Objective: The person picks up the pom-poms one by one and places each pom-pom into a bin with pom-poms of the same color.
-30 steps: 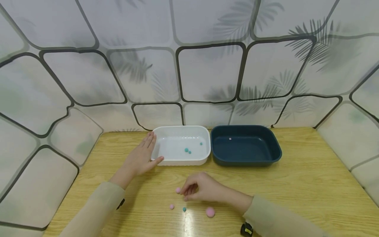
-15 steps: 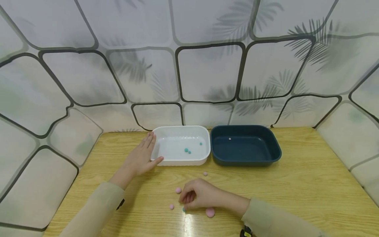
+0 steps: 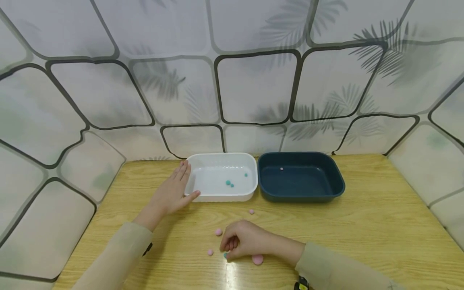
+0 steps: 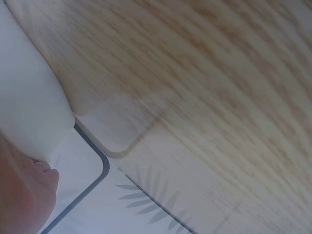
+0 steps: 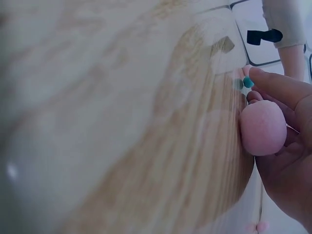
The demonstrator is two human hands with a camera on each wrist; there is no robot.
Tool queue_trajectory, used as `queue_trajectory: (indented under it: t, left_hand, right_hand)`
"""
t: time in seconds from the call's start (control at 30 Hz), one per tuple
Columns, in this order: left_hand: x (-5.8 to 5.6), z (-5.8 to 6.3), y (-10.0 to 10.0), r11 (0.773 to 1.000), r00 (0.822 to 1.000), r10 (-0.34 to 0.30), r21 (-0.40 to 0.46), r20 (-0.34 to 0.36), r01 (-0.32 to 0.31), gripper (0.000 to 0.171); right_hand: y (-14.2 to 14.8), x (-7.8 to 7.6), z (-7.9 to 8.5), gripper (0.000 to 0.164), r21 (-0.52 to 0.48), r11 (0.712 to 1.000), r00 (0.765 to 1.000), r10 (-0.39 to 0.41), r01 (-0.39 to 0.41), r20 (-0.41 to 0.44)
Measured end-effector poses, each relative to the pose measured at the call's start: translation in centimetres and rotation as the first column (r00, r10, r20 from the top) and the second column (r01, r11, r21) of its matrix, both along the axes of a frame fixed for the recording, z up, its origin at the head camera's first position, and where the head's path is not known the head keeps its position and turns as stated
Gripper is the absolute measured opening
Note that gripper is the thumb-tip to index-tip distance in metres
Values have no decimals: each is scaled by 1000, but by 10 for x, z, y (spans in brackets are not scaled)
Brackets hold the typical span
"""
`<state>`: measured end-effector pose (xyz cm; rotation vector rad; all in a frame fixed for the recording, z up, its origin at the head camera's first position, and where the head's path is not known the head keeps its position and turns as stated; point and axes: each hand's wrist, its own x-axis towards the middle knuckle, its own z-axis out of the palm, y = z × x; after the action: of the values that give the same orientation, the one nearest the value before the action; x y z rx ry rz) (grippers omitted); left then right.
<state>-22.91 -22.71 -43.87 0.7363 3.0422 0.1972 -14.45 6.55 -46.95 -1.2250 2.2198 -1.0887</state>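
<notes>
My left hand (image 3: pixel 168 195), fingers extended, rests along the left rim of a white tray (image 3: pixel 217 198); in the left wrist view its curved side (image 4: pixel 34 87) fills the upper left. Over the wooden table, my right hand (image 3: pixel 246 239) has its thumb and forefinger tips at a small teal ball (image 3: pixel 225 255), pinching it. The right wrist view shows that teal ball (image 5: pixel 248 82) by the thumb tip. A larger pink ball (image 3: pixel 257 259) sits beside the right wrist. Smaller pink balls (image 3: pixel 218 232) lie around the hand.
Inside the white tray are several teal balls (image 3: pixel 228 183). A dark blue tray (image 3: pixel 301 198) stands against its right side, with a tiny pink ball (image 3: pixel 281 169) in it. Patterned cloth (image 3: pixel 257 88) rises behind the table (image 3: pixel 380 225) and at both sides.
My right hand has come back toward me, its fingertips reaching the teal ball. A pink ball in front of the trays has come into view. The left hand stays where it was.
</notes>
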Motion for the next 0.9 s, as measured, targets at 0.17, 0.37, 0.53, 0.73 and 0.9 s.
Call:
queue_trajectory:
  t: [0.17,0.37,0.53,0.73,0.9]
  left_hand:
    - [-1,0,0,1000,1000,-2,-1,-7,2,98]
    - [-1,1,0,1000,1000,-2,-3,-9,2,98]
    - [-1,1,1,1000,1000,11,-8,-6,-11,98]
    - [-1,1,1,1000,1000,11,-23,-15,-12,98]
    - [-1,1,1,1000,1000,10,-28,-16,-10,99]
  right_hand:
    - [-1,0,0,14,24,1000,998,21,-20,-54]
    - [-2,0,1,14,60,998,994,39,-33,-99]
    - [-3,0,-2,13,84,996,994,35,-26,-107]
    - [-3,0,-3,11,74,997,992,41,-32,-119]
    - [-3,1,-1,10,61,997,992,44,-37,-121]
